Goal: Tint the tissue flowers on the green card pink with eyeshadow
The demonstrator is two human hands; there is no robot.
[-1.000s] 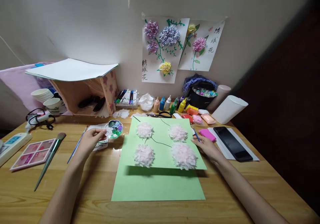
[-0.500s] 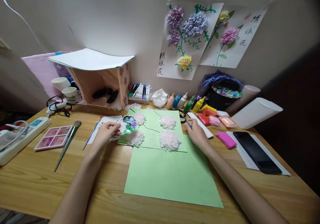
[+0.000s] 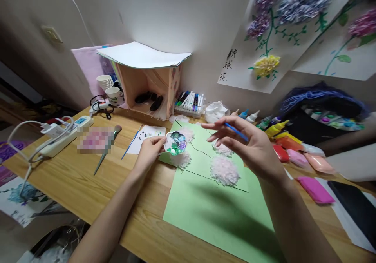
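My left hand (image 3: 151,151) pinches the edge of a small flower-shaped paint palette (image 3: 175,143) with green, purple and white paint in its wells. The palette hangs over the left part of the upper green sheet (image 3: 199,157). My right hand (image 3: 252,145) is raised above the sheet's right side, with a thin blue paintbrush (image 3: 235,131) in its grip and some fingers stretched out. The brush tip is hidden by the hand. On the sheet are pale pink ruffled paper flowers (image 3: 225,170) and dark stem lines. A larger green sheet (image 3: 202,212) lies beneath.
Left are a paint-spotted paper (image 3: 147,135) with another brush, a makeup brush (image 3: 102,159) and a power strip (image 3: 63,139). Behind stand a cardboard box (image 3: 173,86), markers (image 3: 190,103) and paint bottles (image 3: 276,129). Clay packs (image 3: 315,190) and a phone (image 3: 352,204) lie right.
My right hand has lifted with the paintbrush from the sheet's right edge and swung in over the paper, closer to the camera. The view has turned left; my left hand still holds the palette.
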